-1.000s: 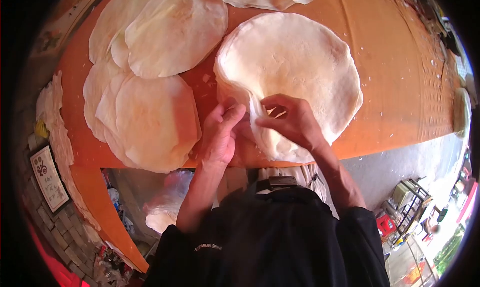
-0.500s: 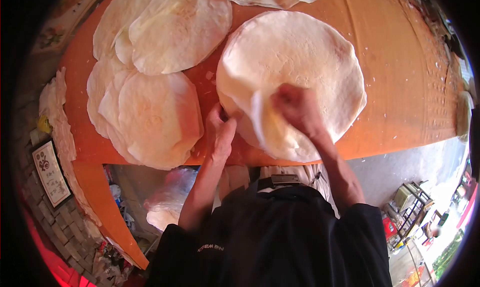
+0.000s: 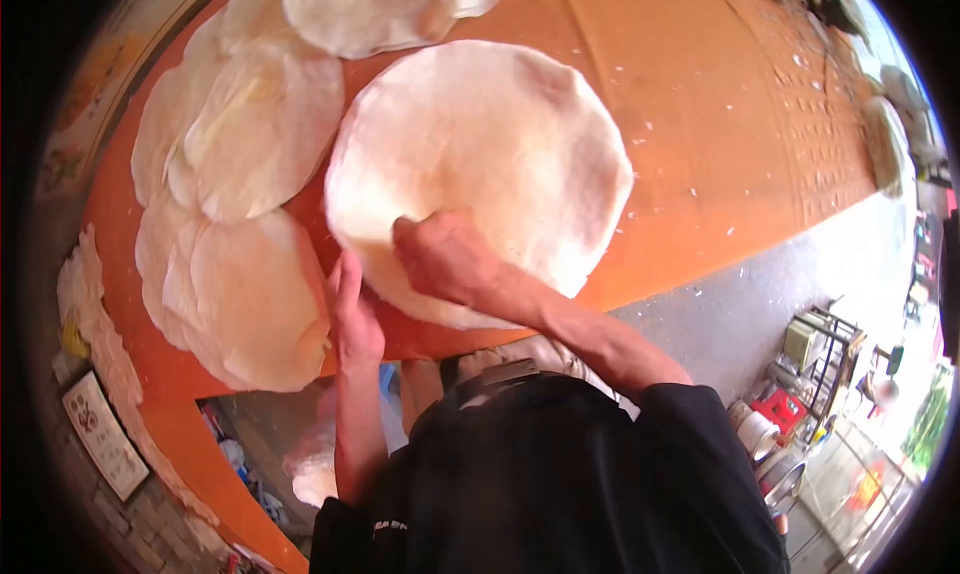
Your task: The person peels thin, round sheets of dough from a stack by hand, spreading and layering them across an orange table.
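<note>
A broad, round pale flatbread sheet [image 3: 500, 144] lies on the orange table, its right edge wavy and raised. My right hand [image 3: 445, 259] is closed in a fist over the sheet's lower left part, knuckles toward the left rim; what its curled fingers hold, if anything, is hidden. Right at the lower left rim, my left hand [image 3: 355, 314] stands on edge with its fingers stretched upward, between the round sheet and a pile of overlapping thin flatbreads [image 3: 255, 294].
Another pile of thin flatbreads [image 3: 265, 124] lies at the upper left, with a further sheet [image 3: 370, 14] at the far edge. Crumbs dot the orange table [image 3: 700, 154]. A metal rack [image 3: 835, 349] stands on the floor at right. A framed sign [image 3: 105, 434] is at lower left.
The view has swung, so the sheet appears further left. The flap lifted at its lower left now lies down. My right hand has moved to the left rim, closer to my left hand.
</note>
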`<state>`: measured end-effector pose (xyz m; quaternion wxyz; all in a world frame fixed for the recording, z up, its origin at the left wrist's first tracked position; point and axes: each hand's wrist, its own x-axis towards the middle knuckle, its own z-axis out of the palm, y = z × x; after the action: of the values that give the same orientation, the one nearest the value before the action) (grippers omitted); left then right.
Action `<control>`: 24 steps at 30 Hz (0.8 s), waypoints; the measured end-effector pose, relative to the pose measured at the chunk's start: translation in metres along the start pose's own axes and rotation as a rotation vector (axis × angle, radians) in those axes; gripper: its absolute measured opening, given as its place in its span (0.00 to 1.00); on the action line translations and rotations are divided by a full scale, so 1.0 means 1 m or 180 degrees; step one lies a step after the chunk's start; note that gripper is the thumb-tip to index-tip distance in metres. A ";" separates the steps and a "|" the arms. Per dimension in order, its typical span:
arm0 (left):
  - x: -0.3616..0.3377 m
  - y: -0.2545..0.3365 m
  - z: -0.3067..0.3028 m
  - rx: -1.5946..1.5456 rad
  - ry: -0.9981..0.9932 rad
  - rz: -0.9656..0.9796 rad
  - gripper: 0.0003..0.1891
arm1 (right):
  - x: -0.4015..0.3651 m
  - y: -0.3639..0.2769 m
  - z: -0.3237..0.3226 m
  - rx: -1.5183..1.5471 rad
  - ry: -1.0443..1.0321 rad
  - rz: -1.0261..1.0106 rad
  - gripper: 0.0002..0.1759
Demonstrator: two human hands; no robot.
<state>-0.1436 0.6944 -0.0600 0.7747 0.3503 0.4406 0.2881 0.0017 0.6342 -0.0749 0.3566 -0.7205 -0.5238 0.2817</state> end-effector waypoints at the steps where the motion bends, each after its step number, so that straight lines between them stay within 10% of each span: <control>1: 0.000 -0.002 -0.002 0.0536 0.0019 0.0099 0.21 | 0.001 0.004 0.001 0.0151 0.0146 0.0053 0.05; 7: 0.025 -0.038 -0.048 0.0864 0.0372 -0.0008 0.17 | 0.010 0.049 -0.132 0.0245 0.0357 0.0729 0.10; 9: 0.019 -0.030 -0.034 0.0649 0.0401 -0.0102 0.18 | -0.002 0.083 -0.209 0.2497 0.1013 0.0854 0.09; 12: 0.015 -0.026 -0.032 0.0583 0.0469 -0.0437 0.20 | -0.038 0.152 -0.309 0.1602 0.1857 0.0440 0.06; 19: -0.005 -0.018 -0.044 -0.0138 -0.0082 -0.0740 0.28 | -0.174 0.308 -0.458 0.0013 0.2626 0.1821 0.10; 24: -0.020 -0.017 0.009 -0.0613 -0.0039 -0.0468 0.32 | -0.220 0.374 -0.453 -0.0332 0.2702 0.2759 0.19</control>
<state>-0.1422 0.6663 -0.0608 0.8265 0.2428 0.4307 0.2693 0.4980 0.2507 -0.1045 0.3513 -0.9341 -0.0080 0.0634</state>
